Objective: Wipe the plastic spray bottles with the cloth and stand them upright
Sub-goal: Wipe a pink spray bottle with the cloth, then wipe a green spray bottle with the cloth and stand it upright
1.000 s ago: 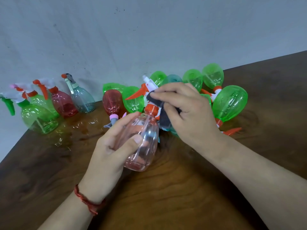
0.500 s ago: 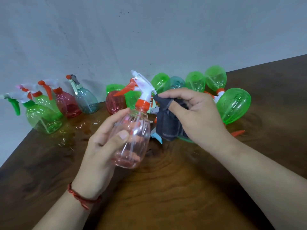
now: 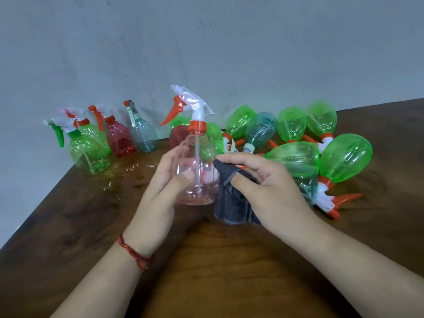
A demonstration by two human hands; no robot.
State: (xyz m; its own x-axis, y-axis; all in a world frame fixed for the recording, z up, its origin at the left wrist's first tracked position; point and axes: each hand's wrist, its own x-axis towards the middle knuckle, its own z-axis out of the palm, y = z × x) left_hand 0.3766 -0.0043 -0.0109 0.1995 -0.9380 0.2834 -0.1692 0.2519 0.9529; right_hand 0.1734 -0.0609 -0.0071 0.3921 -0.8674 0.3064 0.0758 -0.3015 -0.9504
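Nearest to the camera was the brown wooden desk [image 3: 218, 271], and both forearms came over it. The left wrist wore a red bracelet [image 3: 135, 251].

The left hand [image 3: 160, 191] gripped the pink bottle [image 3: 197, 171], with the thumb on the front side and the fingers behind it. The right hand [image 3: 263, 187] pinched a dark cloth [image 3: 231, 203] and pressed it on the right side of this bottle. The bottle was upright, its long axis vertical, and its orange trigger pointed to the left. I could not tell whether its bottom touched the desk.

Behind the hands and to the right lay the heap of lying bottles [image 3: 344, 157], mostly green, and it was nearer to the right hand. Far to the left, against the grey wall [image 3: 206, 53], stood the row of standing bottles [image 3: 89, 154].

I judge that the wiping was almost finished for this one. The next move would carry it to the left and away, toward the row. The left hand was nearer to that place and already held the bottle upright.

No brand, label or writing could be read on any bottle.
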